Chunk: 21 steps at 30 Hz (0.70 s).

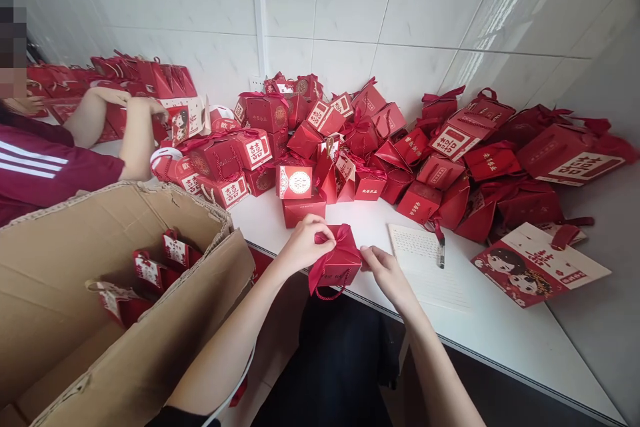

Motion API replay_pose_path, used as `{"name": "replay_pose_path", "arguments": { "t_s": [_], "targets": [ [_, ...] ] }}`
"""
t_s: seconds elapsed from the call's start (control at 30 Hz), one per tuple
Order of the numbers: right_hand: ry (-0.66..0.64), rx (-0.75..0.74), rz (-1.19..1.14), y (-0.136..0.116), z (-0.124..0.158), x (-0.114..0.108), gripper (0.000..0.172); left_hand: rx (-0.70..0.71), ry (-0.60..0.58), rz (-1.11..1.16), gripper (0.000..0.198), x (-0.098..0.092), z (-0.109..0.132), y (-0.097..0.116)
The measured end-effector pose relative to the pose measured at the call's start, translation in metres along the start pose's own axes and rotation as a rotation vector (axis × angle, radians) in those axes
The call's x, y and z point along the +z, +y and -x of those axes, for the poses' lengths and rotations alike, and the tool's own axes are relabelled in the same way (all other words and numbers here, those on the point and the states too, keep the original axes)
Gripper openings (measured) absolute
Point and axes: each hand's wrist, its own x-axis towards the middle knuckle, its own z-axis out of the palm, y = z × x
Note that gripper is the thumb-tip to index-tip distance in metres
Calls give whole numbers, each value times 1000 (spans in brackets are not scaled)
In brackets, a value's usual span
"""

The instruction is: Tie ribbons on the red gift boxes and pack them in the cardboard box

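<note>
Small red box [336,265] at the near edge of the white tabletop [500,327], roughly mid-length, directly in front of the person. Left hand [304,244] sits over the box's left top, fingers curled in, thumb and forefinger pinched on the red ribbon [344,237] bow. Right hand [384,269] is at the box's right side, fingers mostly folded, fingertips nipped on the upper right corner of the box. A red cord [332,294] loop hangs from the box over the table edge. Just right of the right hand lies a lined notebook [425,273], with a pen [441,255] on its upper right part. Further right, near the right edge, a flat card [537,265] printed with a cartoon couple. A heap [380,147] of red boxes runs along the far edge against the tiled wall, its nearest boxes just behind the held one. At left, off the table's left end, an open carton [65,260] holds a few red boxes [150,270]. Beyond it, at the far left corner, a co-worker [45,160] in a maroon striped top has both hands on another box; grip cannot be made out.
</note>
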Motion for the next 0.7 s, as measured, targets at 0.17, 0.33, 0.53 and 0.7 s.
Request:
{"name": "replay_pose_path", "arguments": {
  "t_s": [0.17,0.33,0.53,0.7],
  "targets": [
    [-121,-17,-210,-9,8,1,42,-11,8,21,8,2,-1,-2],
    [-169,-51,-104,-11,11,-8,43,-22,-6,17,8,-1,-3,0],
    [123,-94,217,-32,-30,-10,47,-31,183,114,23,-3,8,4],
    [13,-143,264,-45,-50,6,45,-166,328,-28,20,0,17,6]
  ]
}}
